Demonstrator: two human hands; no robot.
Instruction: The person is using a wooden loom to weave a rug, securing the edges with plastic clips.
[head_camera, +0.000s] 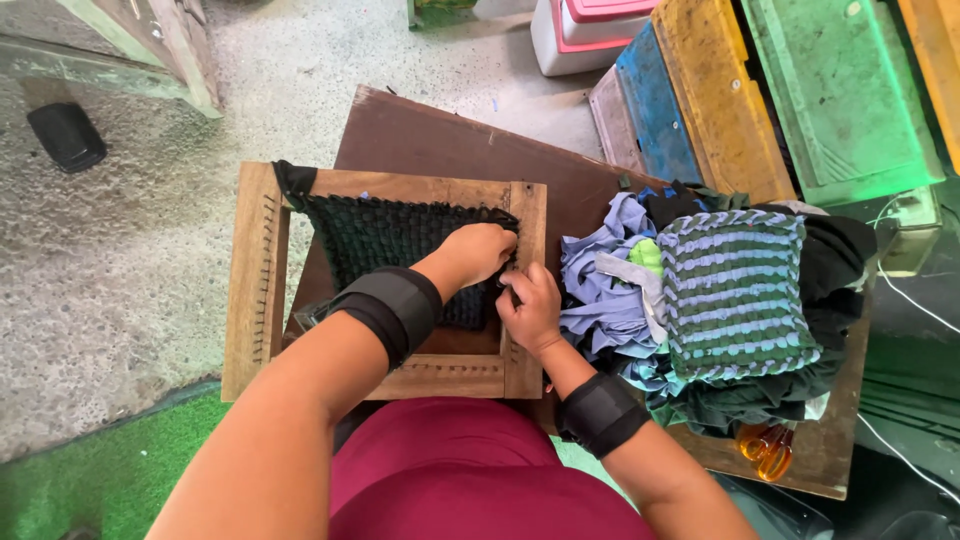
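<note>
Pinching dark weave (400, 235) at wooden frame (525, 290) edge: left hand (478, 250) curled, right hand (530, 305) fingers closed on strand.

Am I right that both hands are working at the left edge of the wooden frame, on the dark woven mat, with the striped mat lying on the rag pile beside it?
Not quite: the head view shows the left hand and right hand at the right edge of the wooden frame, not the left. The rest holds: they work on the dark woven mat, and the striped mat lies on the rag pile beside it.
</note>
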